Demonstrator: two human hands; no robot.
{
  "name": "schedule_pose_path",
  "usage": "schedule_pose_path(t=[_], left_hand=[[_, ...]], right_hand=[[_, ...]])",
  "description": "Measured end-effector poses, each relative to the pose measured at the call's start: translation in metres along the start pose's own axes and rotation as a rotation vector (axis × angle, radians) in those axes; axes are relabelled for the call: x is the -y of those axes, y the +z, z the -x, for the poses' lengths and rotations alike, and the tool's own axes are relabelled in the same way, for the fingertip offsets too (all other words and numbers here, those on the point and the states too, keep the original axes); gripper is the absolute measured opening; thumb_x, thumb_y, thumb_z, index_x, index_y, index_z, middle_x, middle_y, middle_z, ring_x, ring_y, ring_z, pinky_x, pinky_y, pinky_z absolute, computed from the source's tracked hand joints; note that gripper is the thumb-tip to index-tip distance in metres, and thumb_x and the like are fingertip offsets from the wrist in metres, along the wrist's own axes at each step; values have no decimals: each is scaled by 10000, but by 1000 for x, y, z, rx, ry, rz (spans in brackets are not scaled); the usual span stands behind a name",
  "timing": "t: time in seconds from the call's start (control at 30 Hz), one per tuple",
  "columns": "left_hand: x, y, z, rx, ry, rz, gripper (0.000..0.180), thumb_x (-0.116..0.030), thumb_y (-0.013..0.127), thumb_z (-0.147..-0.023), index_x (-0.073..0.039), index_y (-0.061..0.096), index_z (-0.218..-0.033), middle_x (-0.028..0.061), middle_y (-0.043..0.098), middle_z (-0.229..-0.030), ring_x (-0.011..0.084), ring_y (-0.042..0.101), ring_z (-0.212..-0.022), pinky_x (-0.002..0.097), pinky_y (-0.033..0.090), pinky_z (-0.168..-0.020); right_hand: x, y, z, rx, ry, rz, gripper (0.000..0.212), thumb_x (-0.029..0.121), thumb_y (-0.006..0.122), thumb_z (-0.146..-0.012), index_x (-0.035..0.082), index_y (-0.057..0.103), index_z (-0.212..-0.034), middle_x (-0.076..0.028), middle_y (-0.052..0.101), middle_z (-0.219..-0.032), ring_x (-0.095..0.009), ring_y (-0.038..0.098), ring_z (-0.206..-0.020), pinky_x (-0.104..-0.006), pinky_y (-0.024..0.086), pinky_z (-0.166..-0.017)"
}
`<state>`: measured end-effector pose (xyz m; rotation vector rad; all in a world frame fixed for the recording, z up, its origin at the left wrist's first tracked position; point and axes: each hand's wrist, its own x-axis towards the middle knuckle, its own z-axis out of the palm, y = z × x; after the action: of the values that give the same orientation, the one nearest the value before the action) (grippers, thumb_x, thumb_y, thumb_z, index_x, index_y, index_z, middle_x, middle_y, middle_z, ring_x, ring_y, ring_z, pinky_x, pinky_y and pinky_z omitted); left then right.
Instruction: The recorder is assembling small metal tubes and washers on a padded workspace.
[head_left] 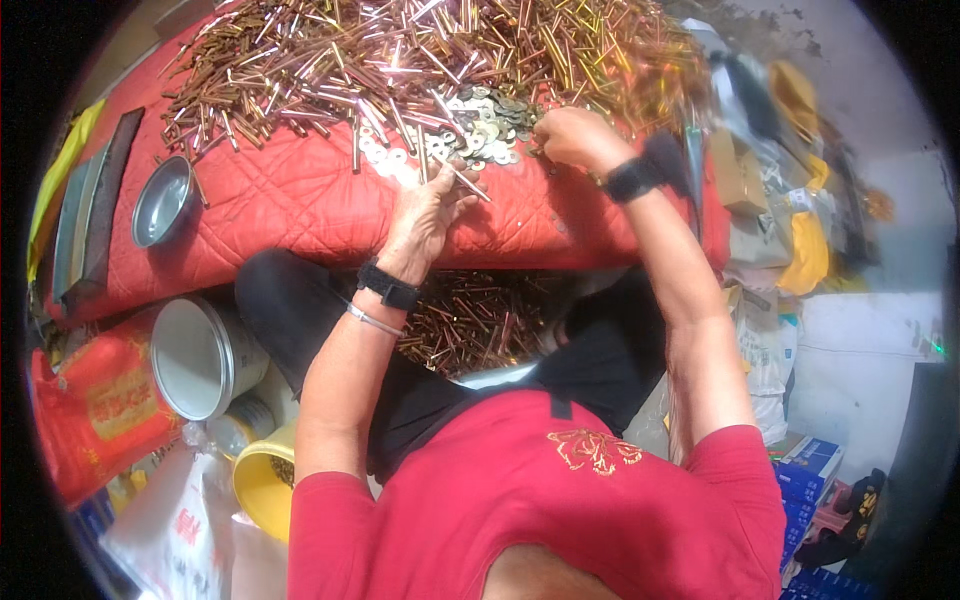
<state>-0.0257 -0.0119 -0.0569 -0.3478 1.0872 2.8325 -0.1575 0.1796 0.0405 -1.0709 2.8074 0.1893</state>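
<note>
My left hand (427, 213) is closed around thin metal rods (470, 184). One points up past the fingers and another slants to the right. To its right, my right hand (572, 138) is bent down at the edge of a pile of washers (486, 135), its fingertips pinched together; what they hold, if anything, is hidden. The washers are flat, round and silvery to dark, with holes in their middles. Behind both hands spreads a large heap of copper-coloured metal rods (330, 70). Everything rests on a red quilted cover (300, 190).
A metal bowl (163, 203) stands on the cover's left side. Between my legs below lies a container of more rods (470, 320). A round lidded tin (190, 358), a yellow bucket (262, 490) and bags crowd the lower left. A cardboard box (737, 172) sits at the right.
</note>
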Motion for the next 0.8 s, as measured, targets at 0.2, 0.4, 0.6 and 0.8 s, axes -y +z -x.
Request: schedule_pose_path(t=[0.2,0.4,0.6,0.8], left_hand=[[1,4,1,-23,60,37,248,-137,527,-952,17,513,-1145,171,628,-1073,292,637,-987,381,551,-797],[-9,19,7,-97,105,110,243,-136,534,-951,-14,489,-1156,149,635,-1034,261,652,-949,331,556,-723],[-12,16,7,-102,92,37,247,-225,561,-944,-27,558,-1092,35,594,-835,120,591,-698,210,468,-557],[-25,30,19,169,-31,-239,259,-275,573,-935,-28,617,-1002,-46,472,-690,20,302,-454,176,213,-397]], right_hand=[[12,16,-11,-94,-162,177,193,119,559,-752,96,722,-852,-142,689,-827,-307,679,-758,-424,538,-668],[-3,37,37,-280,105,-415,178,193,537,-876,112,617,-1011,-145,679,-903,-352,642,-865,-441,494,-735],[61,33,81,-454,117,-1134,230,103,588,-885,51,640,-1103,-7,617,-752,-55,529,-628,-241,448,-591],[62,23,78,-527,47,-1126,227,36,579,-883,45,652,-1097,-19,648,-799,-63,573,-685,-237,473,-627]])
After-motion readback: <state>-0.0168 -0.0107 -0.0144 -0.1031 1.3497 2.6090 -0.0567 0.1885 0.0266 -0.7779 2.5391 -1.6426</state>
